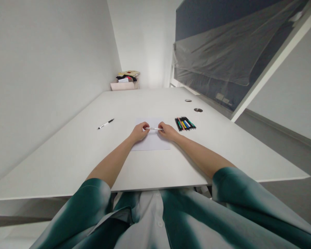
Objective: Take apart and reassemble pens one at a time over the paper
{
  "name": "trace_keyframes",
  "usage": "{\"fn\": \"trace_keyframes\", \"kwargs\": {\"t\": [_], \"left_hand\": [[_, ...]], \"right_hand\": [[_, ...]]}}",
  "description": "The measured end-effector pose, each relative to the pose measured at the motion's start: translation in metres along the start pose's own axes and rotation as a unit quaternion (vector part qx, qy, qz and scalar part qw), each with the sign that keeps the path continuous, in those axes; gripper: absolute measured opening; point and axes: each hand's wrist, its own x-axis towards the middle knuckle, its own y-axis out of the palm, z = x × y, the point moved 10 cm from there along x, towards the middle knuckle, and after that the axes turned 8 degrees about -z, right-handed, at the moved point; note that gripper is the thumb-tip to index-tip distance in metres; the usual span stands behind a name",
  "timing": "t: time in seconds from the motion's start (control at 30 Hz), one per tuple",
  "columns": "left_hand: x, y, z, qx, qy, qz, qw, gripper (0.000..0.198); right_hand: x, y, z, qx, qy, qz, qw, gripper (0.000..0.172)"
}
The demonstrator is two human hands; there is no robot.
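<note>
Both of my hands hold a thin white pen [153, 128] level between them, one at each end. My left hand [140, 131] pinches its left end, and my right hand [167, 131] grips its right end. Whether a cap is on the pen is too small to tell. Beneath the hands a sheet of white paper [151, 144] lies flat on the table. To the left rests a white pen with black ends [105, 124], lying at a slant. Right of my right hand is a row of coloured pens [185, 123], in green, pink, yellow, blue and black.
The long white table [80, 155] runs to a wall. A pale box [122, 85] with folded cloth or bags stands beyond its far end. Two round metal grommets [198, 110] sit near the right edge. A dark panel under plastic sheeting [215, 52] leans at right.
</note>
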Motion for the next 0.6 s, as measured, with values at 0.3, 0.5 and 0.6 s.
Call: {"fn": "trace_keyframes", "kwargs": {"t": [0.3,0.5,0.6], "left_hand": [[-0.005,0.006,-0.007,0.114,0.04,0.034,0.992,0.022],[-0.006,0.01,-0.009,0.166,0.06,0.04,0.984,0.029],[-0.006,0.01,-0.011,0.182,0.074,0.033,0.98,0.027]], "right_hand": [[0.0,-0.002,0.013,-0.005,-0.044,0.008,0.999,0.026],[0.001,-0.003,0.012,-0.015,-0.049,-0.003,0.999,0.024],[0.001,-0.003,0.01,-0.015,-0.036,-0.002,0.999,0.023]]}}
